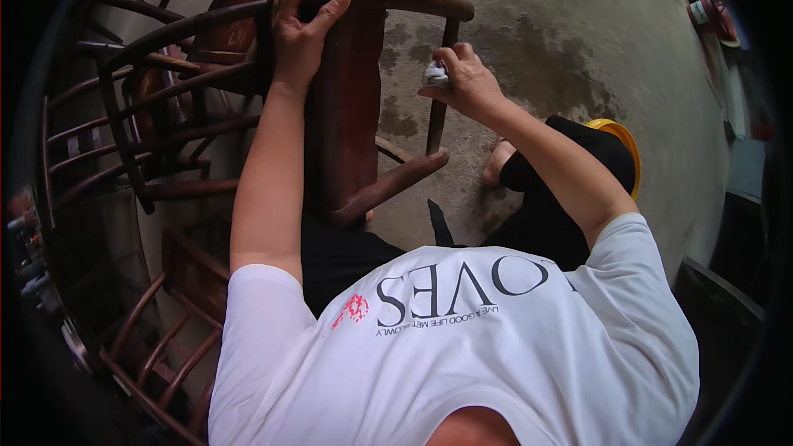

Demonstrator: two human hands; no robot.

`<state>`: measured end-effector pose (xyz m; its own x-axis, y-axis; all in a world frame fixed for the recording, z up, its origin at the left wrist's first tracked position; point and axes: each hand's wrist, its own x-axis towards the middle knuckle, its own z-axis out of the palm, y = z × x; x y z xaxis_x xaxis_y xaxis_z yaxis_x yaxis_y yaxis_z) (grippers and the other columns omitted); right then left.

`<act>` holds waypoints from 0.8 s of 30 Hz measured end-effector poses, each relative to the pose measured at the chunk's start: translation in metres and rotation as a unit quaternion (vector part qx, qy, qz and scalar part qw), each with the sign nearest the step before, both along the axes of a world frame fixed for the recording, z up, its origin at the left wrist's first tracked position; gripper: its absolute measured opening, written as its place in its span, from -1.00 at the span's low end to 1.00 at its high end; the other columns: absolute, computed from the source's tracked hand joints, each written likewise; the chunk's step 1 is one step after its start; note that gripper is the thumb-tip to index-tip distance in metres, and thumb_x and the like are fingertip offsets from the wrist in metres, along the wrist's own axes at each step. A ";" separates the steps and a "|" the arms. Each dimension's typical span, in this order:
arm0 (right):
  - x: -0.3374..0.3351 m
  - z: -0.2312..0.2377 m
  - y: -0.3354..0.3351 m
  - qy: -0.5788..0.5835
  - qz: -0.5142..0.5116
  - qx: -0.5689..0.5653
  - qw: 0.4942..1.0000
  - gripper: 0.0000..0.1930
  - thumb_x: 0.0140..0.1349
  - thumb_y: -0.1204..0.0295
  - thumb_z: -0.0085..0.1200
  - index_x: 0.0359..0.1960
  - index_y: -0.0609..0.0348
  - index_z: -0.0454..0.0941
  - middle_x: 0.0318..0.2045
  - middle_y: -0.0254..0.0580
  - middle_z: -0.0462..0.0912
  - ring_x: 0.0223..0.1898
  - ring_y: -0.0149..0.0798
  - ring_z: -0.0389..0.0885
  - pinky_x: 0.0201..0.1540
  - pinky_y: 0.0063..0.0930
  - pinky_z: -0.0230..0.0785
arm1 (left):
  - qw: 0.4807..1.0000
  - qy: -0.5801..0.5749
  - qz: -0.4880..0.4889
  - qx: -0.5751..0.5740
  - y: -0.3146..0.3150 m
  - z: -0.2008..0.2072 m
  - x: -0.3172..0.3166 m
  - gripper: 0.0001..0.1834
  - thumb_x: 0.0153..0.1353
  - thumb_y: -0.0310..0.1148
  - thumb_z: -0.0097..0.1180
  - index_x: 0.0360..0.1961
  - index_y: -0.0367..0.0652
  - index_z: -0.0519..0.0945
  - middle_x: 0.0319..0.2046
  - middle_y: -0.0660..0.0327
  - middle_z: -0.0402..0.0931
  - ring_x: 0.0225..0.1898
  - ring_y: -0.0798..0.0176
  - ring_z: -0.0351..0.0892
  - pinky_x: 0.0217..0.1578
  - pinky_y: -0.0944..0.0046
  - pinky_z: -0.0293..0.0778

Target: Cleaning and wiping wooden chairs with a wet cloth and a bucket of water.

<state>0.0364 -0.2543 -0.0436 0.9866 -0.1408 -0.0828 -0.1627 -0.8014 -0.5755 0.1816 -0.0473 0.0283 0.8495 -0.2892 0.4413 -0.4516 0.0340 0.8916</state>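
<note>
A dark brown wooden chair lies tipped over in front of me, its legs pointing to the right. My left hand grips the chair at its far end, thumb apart and fingertips hooked over the wood. In my right hand is a crumpled whitish cloth, pinched between thumb and curled fingers. The cloth is right beside the thin rung that joins two of the legs; whether it touches the wood I cannot tell.
Several more dark wooden chairs crowd the left side, one wooden piece near my left elbow. Behind my right knee shows the rim of a yellow bucket. Dark wet patches mark the concrete floor. A red object stands far right.
</note>
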 end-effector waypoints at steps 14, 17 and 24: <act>-0.012 -0.054 0.029 -0.147 0.114 -0.213 0.959 -0.58 0.02 0.17 0.08 -0.11 0.06 0.36 -0.09 -0.14 0.24 0.00 -0.11 0.22 -0.07 -0.24 0.12 | 0.988 -0.062 0.082 0.116 0.009 0.001 0.003 -0.46 -0.20 -0.33 0.34 -0.09 0.02 0.47 -0.01 0.22 0.34 0.08 0.16 0.29 0.11 0.20 0.20; -0.051 -0.085 0.048 -0.151 0.155 -0.278 0.936 -0.59 -0.06 0.37 0.00 -0.10 0.13 0.34 -0.10 -0.14 0.27 -0.02 -0.14 0.24 -0.10 -0.27 0.17 | 0.986 -0.087 0.079 0.116 0.003 0.002 0.004 -0.45 -0.20 -0.33 0.34 -0.08 0.02 0.47 -0.02 0.21 0.34 0.09 0.15 0.29 0.11 0.20 0.20; 0.034 -0.034 -0.005 -0.202 0.101 -0.264 0.938 -0.74 -0.01 0.34 0.10 -0.23 0.03 0.45 -0.30 -0.21 0.40 -0.16 -0.13 0.38 -0.16 -0.30 0.29 | 0.981 -0.112 0.086 0.132 0.004 0.006 -0.001 -0.43 -0.22 -0.34 0.34 -0.08 0.00 0.46 -0.04 0.20 0.36 0.08 0.15 0.30 0.12 0.20 0.20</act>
<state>0.0709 -0.2595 -0.0775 0.9337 0.1360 0.3311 0.1690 -0.9829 -0.0728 0.1809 -0.0431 0.0339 0.7864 -0.2801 0.5506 -0.6154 -0.2788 0.7372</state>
